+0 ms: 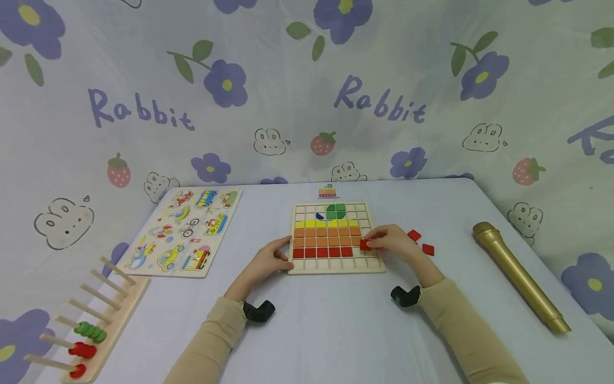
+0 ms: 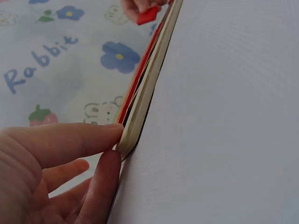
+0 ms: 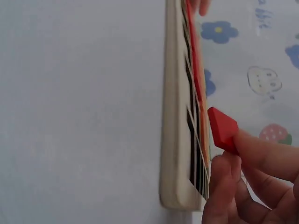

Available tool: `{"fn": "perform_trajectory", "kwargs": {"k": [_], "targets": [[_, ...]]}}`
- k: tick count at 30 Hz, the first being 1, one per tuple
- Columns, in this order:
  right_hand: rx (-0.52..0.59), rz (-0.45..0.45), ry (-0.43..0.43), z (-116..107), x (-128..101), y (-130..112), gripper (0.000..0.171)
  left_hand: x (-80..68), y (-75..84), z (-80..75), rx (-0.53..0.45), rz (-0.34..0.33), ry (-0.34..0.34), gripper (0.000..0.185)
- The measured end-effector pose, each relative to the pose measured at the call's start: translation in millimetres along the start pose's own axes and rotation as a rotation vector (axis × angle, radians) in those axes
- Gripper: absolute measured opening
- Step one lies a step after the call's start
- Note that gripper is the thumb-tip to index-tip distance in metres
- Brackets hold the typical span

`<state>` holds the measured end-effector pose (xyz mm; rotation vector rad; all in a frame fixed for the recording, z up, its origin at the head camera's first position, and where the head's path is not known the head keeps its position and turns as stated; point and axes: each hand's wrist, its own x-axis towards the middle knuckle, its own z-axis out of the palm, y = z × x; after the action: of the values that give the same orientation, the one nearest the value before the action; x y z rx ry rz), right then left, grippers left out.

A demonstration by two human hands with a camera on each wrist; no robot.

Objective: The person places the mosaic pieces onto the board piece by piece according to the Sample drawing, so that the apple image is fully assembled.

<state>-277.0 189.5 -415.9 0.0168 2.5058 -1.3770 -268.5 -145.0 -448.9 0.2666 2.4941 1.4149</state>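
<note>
1. A pale table (image 1: 336,330) stands in front of a cloth wall with blue flowers, strawberries, bunnies and the word "Rabbit".
2. In the middle of the table lies a wooden grid board (image 1: 336,265). It has rows of yellow, orange and red squares, with a green shape and a small blue piece near the top.
3. The person's right hand (image 1: 390,242) is over the right side of the board. Its fingers pinch a red tile (image 1: 365,245), which is held just above the board near the red row.
4. In the right wrist view the red tile (image 3: 222,129) sits between the fingertips (image 3: 261,154), close to the grid but not pushed in.
5. The left hand (image 1: 268,261) holds the near left corner of the board. In the left wrist view the thumb and a finger (image 2: 70,142) grip that corner of the board (image 2: 140,112).
6. Two more red tiles (image 1: 421,242) lie on the table just right of the board.
7. A small picture card (image 1: 328,190) lies behind the board.
8. A puzzle with cars and boats (image 1: 184,230) lies to the left.
9. A wooden peg rack (image 1: 96,325) with green and red rings is at the near left.
10. A gold microphone (image 1: 520,277) lies to the right.
</note>
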Motion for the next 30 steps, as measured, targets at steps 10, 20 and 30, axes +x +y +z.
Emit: {"fn": "perform_trajectory", "kwargs": {"k": [10, 20, 30], "targets": [[-0.271, -0.072, 0.051, 23, 1, -5, 0.011, 0.8, -1.1, 2.6, -0.007, 0.009, -0.008, 0.074], [-0.176, -0.065, 0.126, -6, -3, 6, 0.023, 0.1, -1.1, 2.1, 0.002, 0.009, -0.006, 0.075], [-0.193, 0.106, 0.229, -70, -12, 46, 0.042, 1.5, -1.4, -1.0, 0.008, 0.016, -0.008, 0.074]]}}
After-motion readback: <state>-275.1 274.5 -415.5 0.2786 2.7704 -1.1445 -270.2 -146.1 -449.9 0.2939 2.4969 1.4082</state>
